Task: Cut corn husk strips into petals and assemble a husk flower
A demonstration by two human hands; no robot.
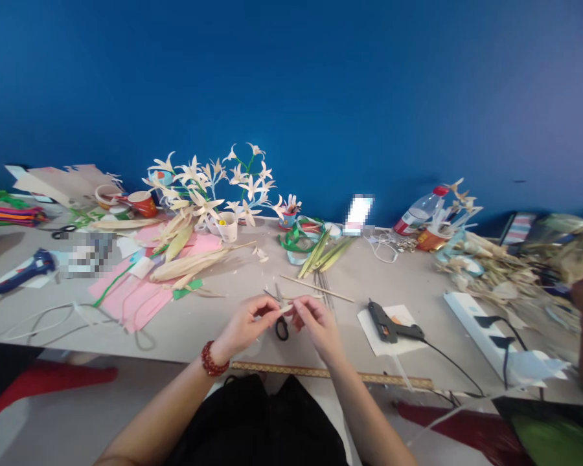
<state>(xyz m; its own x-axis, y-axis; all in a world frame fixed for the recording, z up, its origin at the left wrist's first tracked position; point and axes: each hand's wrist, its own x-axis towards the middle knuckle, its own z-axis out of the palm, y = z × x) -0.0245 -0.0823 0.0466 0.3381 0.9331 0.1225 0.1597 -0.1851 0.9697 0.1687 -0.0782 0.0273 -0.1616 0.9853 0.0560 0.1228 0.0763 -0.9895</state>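
My left hand and my right hand meet over the front of the table. Between their pinched fingertips is a small pale strip, which looks like a piece of corn husk. A pair of scissors with dark handles lies beneath the hands, partly covered by them. Just beyond, a thin wooden stick crosses several thin dark wires. Green husk leaves rest behind the stick. To the left lie dried corn husks on pink paper.
Husk flowers stand in cups at the back. A black glue gun rests on white paper at right, near a power strip. A blue glue gun lies at left. Other people's hands show at both edges. A bottle stands by the wall.
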